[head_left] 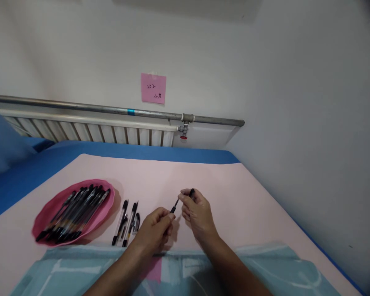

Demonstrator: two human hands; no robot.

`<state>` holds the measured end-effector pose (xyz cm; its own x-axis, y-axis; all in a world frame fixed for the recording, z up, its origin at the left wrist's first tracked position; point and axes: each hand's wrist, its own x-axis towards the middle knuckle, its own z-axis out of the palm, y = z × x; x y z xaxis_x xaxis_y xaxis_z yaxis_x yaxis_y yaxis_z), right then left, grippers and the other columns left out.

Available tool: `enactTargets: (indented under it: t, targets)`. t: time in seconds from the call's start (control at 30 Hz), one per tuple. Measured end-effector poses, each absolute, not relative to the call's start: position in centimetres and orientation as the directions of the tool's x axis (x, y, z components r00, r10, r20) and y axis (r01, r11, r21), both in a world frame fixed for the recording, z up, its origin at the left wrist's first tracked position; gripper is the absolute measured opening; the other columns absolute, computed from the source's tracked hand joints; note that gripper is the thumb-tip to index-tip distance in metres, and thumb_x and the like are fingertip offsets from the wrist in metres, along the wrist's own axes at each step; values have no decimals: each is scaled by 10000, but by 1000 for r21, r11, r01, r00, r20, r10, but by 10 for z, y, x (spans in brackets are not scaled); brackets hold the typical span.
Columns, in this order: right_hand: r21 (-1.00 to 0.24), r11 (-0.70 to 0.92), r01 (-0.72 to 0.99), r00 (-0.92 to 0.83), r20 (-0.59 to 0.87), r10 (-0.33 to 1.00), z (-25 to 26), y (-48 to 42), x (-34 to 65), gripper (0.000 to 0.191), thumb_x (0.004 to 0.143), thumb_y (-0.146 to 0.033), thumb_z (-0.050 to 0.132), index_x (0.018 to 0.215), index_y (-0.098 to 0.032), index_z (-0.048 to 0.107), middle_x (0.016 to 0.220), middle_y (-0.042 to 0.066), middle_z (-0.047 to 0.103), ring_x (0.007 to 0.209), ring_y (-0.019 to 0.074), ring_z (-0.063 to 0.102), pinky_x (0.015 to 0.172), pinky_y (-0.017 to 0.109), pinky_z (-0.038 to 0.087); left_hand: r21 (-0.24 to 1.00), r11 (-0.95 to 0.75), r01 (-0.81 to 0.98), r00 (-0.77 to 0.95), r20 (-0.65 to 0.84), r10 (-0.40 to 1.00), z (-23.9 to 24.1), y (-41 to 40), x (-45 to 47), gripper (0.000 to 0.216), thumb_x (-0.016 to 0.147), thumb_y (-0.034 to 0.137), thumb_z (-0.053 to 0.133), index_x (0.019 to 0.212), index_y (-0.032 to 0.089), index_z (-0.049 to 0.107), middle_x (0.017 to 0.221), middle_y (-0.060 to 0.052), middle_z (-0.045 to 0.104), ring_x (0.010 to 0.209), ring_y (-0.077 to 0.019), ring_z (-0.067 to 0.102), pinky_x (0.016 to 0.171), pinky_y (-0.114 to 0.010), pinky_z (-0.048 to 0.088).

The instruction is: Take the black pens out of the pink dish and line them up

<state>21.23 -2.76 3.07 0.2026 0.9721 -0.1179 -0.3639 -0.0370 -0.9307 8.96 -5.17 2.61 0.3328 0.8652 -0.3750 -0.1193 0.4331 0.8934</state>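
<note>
My left hand (156, 228) is closed around a pen (173, 209), most of which is hidden in the fingers. The pen's dark, narrow end slants up to the right, toward the other hand. My right hand (198, 211) pinches at that end with thumb and forefinger. A black pen cap (191, 193) shows among the same hand's fingers. On the pink table cover left of my hands lie two clear pens with black ends, one pen (121, 222) and another pen (131, 224). Loose black caps (136, 223) lie beside them.
A pink scalloped dish (106, 211) full of black pens (77, 209) stands on the left of the pink table cover (234, 197). Light blue patterned cloth (89, 263) covers the near edge. Behind the table are a radiator (129, 135), a metal pipe (105, 109) and a valve (184, 131).
</note>
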Motion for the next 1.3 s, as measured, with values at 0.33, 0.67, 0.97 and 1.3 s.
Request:
enactTargets:
  t: [0.33, 0.67, 0.97, 1.3]
  targets:
    - [-876, 281, -391, 611, -18, 792, 28, 9, 290, 247, 546, -200, 682, 676, -180, 473, 568, -78, 424, 362, 2, 250, 289, 160, 175, 949, 269, 164, 251, -304, 919, 23, -35, 58, 264, 696, 425, 530, 631, 180, 458, 469, 67, 463, 348, -56, 376, 329, -160, 233]
    - [-929, 38, -367, 375, -110, 920, 19, -1, 249, 251, 558, -224, 694, 735, -194, 520, 459, -107, 354, 316, 14, 266, 288, 162, 174, 969, 145, 200, 9, -150, 989, 39, -15, 16, 304, 646, 467, 597, 635, 168, 540, 469, 78, 375, 444, -74, 355, 442, -188, 261]
    - [-946, -108, -306, 266, -194, 944, 11, -7, 224, 227, 579, -228, 675, 735, -202, 512, 469, -107, 371, 321, 16, 289, 295, 151, 192, 941, 185, 283, 81, -216, 973, 27, -20, 35, 225, 688, 404, 547, 655, 185, 508, 434, 90, 374, 370, -68, 344, 383, -174, 240]
    - [-977, -150, -149, 139, -171, 975, -3, -5, 201, 165, 644, -278, 606, 745, -196, 505, 439, -103, 375, 326, 35, 306, 319, 168, 247, 709, 69, 702, 17, -114, 993, 14, -9, 42, 229, 732, 388, 543, 781, 173, 603, 604, -10, 619, 502, -127, 518, 474, -212, 303]
